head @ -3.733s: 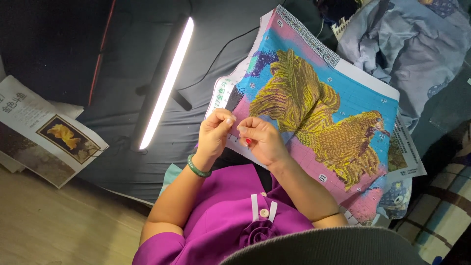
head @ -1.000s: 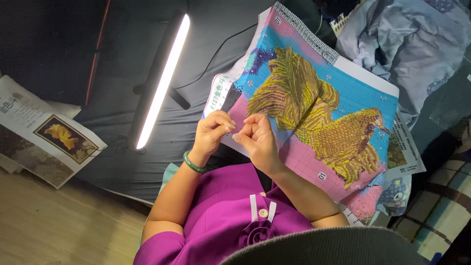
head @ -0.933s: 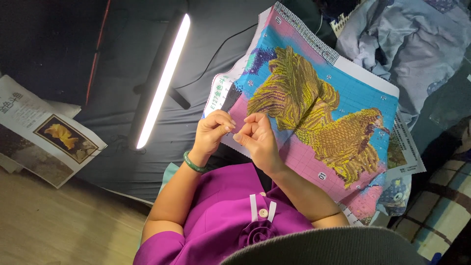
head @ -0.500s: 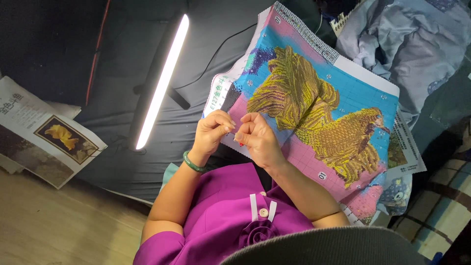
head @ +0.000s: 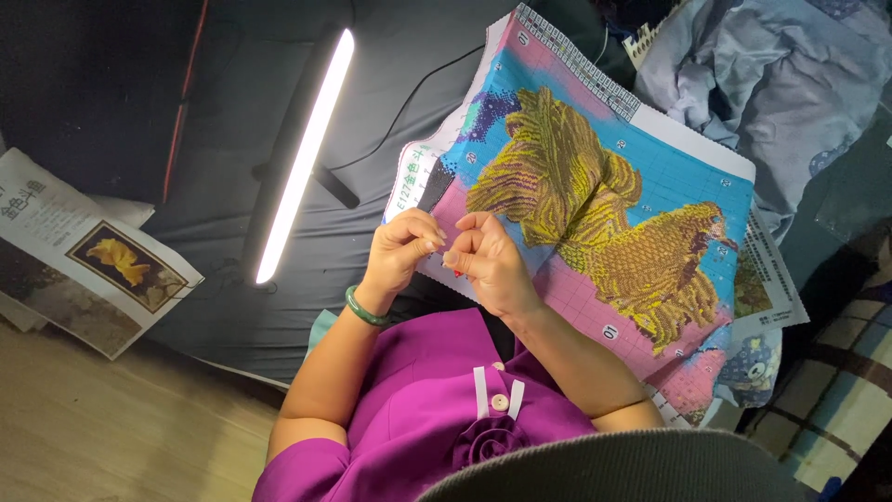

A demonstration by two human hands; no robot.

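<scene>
Hands (head: 446, 251) stay pinched together over the canvas (head: 641, 186); nothing shifted.

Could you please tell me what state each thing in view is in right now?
Lamp bar: lit.
Cross-stitch canvas: spread out, gold fish stitched, pink and blue ground mostly bare.
Left hand: fingers pinched shut at the canvas's near edge.
Right hand: fingers pinched shut, tips meeting the left hand's; what they hold is too small to tell.
Pattern sheet: lying flat.
Blue cloth: crumpled.
</scene>
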